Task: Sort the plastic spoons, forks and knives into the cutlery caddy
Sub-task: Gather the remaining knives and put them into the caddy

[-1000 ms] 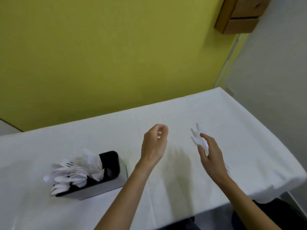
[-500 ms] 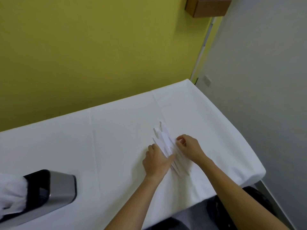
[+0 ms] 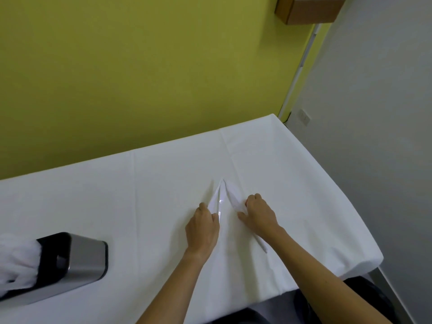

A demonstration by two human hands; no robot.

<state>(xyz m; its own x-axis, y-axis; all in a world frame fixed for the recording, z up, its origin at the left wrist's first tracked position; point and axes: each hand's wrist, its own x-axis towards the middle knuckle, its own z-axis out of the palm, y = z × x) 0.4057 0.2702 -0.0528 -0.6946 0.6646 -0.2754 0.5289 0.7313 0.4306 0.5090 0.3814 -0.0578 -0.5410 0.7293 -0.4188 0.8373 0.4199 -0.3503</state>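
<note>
At the far left edge stood the cutlery caddy (image 3: pixel 77 265), a steel-sided box with a black rim, cropped by the frame. White plastic cutlery (image 3: pixel 16 260) already crowded the compartment that showed at the edge, while the black compartment nearest the hands looked empty. The blur hid which kinds of pieces they were.

Well to the right of it, on the white-covered tabletop (image 3: pixel 152 195), the left hand (image 3: pixel 203 228) lay knuckles-up with its fingers curled down onto the near ends of a pair of white knives (image 3: pixel 219 197) — pinching or pressing them, I could not tell which, since the fingertips were hidden beneath the hand. The blades met at a point away from the person.

Just beside these lay another white piece (image 3: pixel 233 197), its handle end running out from under the right wrist toward the table's near edge. The right hand (image 3: pixel 258 215) was closed over its middle, fingers tucked under, seemingly gripping it against the cloth.

By my reading, the step in hand was gathering the last loose pieces into bundles by kind, before carrying them over. The next move would call for lifting each bundle cleanly off the cloth — thin plastic lying flat gives little to catch — and then a long reach left to the caddy, with each kind dropped into its own compartment.
</note>
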